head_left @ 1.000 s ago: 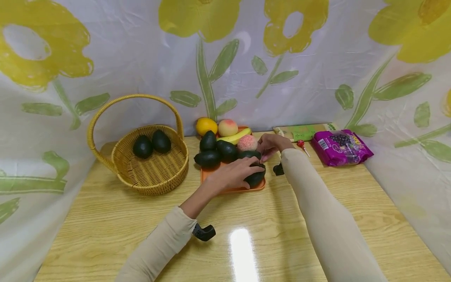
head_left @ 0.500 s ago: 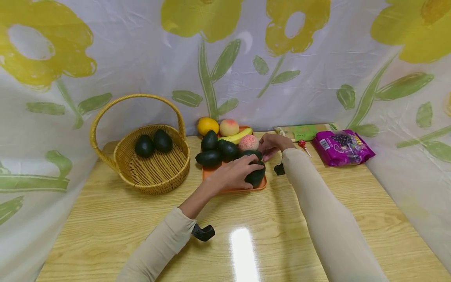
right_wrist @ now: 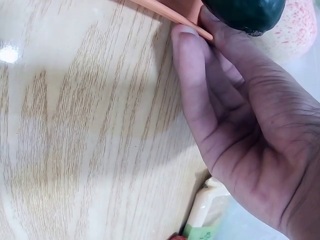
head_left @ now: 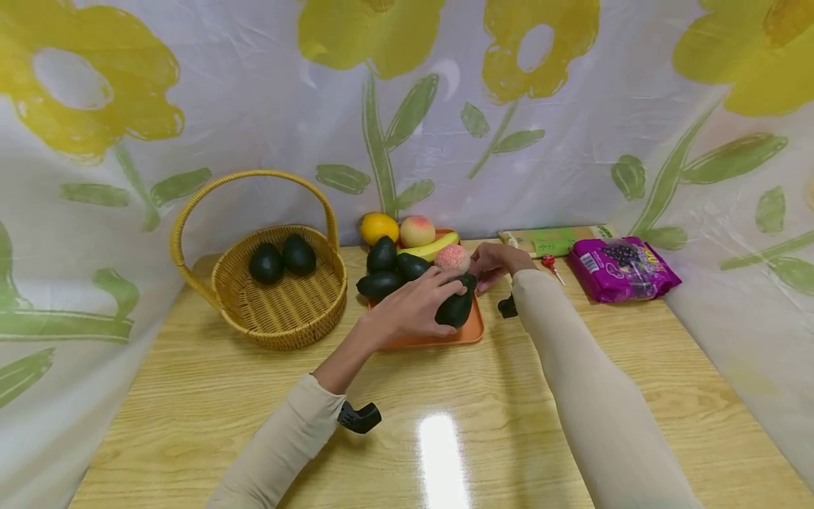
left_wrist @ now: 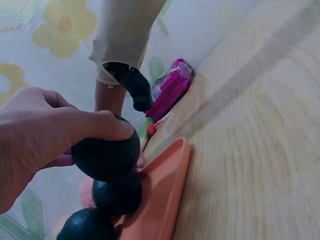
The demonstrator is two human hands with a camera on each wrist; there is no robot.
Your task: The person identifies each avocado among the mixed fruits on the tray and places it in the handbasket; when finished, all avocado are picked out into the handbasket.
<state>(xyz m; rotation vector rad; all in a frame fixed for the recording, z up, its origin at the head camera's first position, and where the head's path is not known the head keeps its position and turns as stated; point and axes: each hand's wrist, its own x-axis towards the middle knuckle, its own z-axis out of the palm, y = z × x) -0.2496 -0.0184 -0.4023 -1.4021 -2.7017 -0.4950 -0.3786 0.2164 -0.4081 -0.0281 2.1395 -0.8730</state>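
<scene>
My left hand [head_left: 413, 307] grips a dark green avocado [head_left: 455, 305] between thumb and fingers, over the near right part of the orange tray [head_left: 472, 332]. In the left wrist view this avocado [left_wrist: 105, 157] appears above another avocado [left_wrist: 117, 196]. My right hand [head_left: 492, 263] pinches the tray's right rim [right_wrist: 192, 26], its thumb beside an avocado [right_wrist: 247, 15]. Several more avocados [head_left: 380, 285] lie on the tray's left side. Behind them are a banana [head_left: 432, 249], a lemon [head_left: 379, 228], a peach [head_left: 417, 231] and a speckled pink fruit [head_left: 452, 259].
Left of the tray stands a yellow wicker basket [head_left: 292, 338] with a tall handle and two avocados [head_left: 282, 260] inside. To the right lie a red lollipop [head_left: 552, 266], a purple grape-printed packet [head_left: 623, 268] and a flat green packet [head_left: 553, 240]. A flowered curtain closes the back.
My left hand has shifted slightly left and up with the avocado, baring more of the tray's near right corner. The right hand keeps its place at the rim. The head view has shifted slightly.
</scene>
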